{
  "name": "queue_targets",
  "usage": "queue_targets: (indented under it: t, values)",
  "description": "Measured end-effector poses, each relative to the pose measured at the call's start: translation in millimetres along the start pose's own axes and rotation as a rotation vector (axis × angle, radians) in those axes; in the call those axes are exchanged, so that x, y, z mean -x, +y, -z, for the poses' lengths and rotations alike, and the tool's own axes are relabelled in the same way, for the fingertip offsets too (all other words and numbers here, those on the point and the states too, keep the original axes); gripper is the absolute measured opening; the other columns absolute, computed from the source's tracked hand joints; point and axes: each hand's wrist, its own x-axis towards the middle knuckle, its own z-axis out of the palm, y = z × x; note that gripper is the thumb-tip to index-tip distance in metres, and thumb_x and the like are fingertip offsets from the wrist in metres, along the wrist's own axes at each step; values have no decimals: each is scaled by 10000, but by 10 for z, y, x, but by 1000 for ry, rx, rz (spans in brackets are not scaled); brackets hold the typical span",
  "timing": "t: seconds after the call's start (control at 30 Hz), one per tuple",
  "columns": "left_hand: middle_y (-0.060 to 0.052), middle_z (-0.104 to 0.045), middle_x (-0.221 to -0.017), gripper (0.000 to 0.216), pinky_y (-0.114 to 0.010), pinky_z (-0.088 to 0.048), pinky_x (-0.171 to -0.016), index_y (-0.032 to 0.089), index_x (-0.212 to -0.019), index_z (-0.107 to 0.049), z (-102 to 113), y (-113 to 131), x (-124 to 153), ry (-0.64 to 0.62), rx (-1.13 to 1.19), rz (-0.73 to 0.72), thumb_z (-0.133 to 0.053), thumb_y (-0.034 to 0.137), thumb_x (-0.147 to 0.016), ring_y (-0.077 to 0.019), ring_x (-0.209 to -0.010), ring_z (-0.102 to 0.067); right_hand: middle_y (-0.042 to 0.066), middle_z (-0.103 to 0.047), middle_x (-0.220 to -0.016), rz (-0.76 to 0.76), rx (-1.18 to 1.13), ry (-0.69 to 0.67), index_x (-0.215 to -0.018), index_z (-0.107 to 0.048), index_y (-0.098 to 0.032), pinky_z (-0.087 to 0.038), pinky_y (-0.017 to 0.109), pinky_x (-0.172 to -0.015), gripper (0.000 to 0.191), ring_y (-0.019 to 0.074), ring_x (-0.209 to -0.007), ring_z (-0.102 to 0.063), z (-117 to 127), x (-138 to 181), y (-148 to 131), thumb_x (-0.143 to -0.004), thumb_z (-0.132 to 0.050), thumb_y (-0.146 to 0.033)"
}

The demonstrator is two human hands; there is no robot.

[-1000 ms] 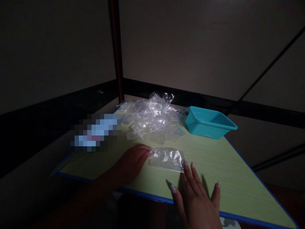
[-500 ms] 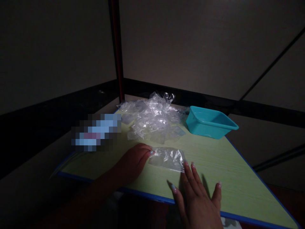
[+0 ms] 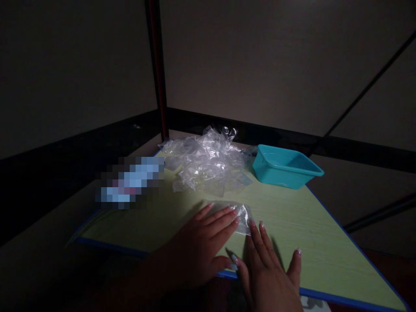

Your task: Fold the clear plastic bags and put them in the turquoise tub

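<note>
A small clear plastic bag lies flat on the pale green table, near its front edge. My left hand rests on top of the bag, fingers stretched out flat, covering most of it. My right hand lies flat on the table just right of the bag, fingers spread, two fingertips touching the bag's right edge. Neither hand grips anything.
A heap of crumpled clear plastic bags sits at the back of the table. A teal plastic tub stands at the back right. A blurred-out patch lies at the left. The table's blue edge runs close under my hands. Dark walls surround.
My left hand has slid right from the bag's left end onto the bag and now lies flat over it. My right hand has stayed in place.
</note>
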Motion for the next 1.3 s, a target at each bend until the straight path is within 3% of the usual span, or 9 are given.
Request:
queue_targets:
  t: [0.1, 0.3, 0.53, 0.77, 1.0, 1.17, 1.3]
  values:
    - [-88, -168, -1514, 631, -411, -91, -1139, 139, -1450, -200, -48, 88, -84, -73, 62, -11, -349, 490, -946, -210, -1389, -162, 56, -290, -1453, -15, -13, -37, -1327, -477, -229, -65, 762, -957, 527, 370, -1293, -350, 31, -10, -18, -896, -264, -447]
    - [-96, -159, -1511, 676, -413, -46, -1139, 141, -1451, -197, -136, 62, -142, -129, 65, 70, -282, 572, -937, -202, -1394, -131, 54, -239, -1466, -5, -11, -66, -1360, -426, -199, -48, 753, -965, 550, 350, -1311, -327, 68, -12, -25, -851, -275, -340]
    - [-114, -153, -1510, 704, -428, -35, -1135, 131, -1448, -204, -159, 55, -130, -110, 10, 77, -272, 599, -926, -230, -1392, -130, 56, -246, -1469, 1, -16, -79, -1375, -400, -188, -103, 770, -942, 584, 374, -1319, -300, 54, -7, -23, -809, -322, -307]
    - [-118, -149, -1511, 710, -438, -69, -1132, 144, -1445, -217, -142, 50, -143, -105, 17, 103, -315, 603, -913, -235, -1395, -116, 73, -296, -1450, 36, 7, 31, -1320, -488, -182, -94, 773, -941, 550, 380, -1276, -374, 57, -18, -26, -807, -337, -314]
    - [-132, -150, -1512, 726, -457, -89, -1124, 131, -1447, -208, -178, 33, -144, -94, -6, 113, -359, 586, -902, -253, -1395, -110, 65, -290, -1450, -34, 10, -23, -1307, -501, -173, -108, 742, -967, 538, 354, -1284, -372, 126, -43, -103, -816, -323, -303]
    - [-123, -155, -1514, 722, -447, -89, -1126, 139, -1448, -210, -171, 38, -138, -97, 0, 129, -372, 580, -899, -252, -1396, -108, 132, -302, -1443, 54, -13, 31, -1325, -476, -146, -214, 756, -907, 543, 383, -1274, -377, 54, 6, 22, -859, -343, -390]
    - [-118, -176, -1511, 708, -441, -102, -1128, 136, -1438, -241, -154, 43, -137, -76, 4, 120, -334, 597, -908, -255, -1394, -120, 150, -323, -1441, 97, -43, 100, -1201, -588, -196, -275, 736, -883, 461, 385, -1246, -417, 121, 61, 140, -888, -357, -444]
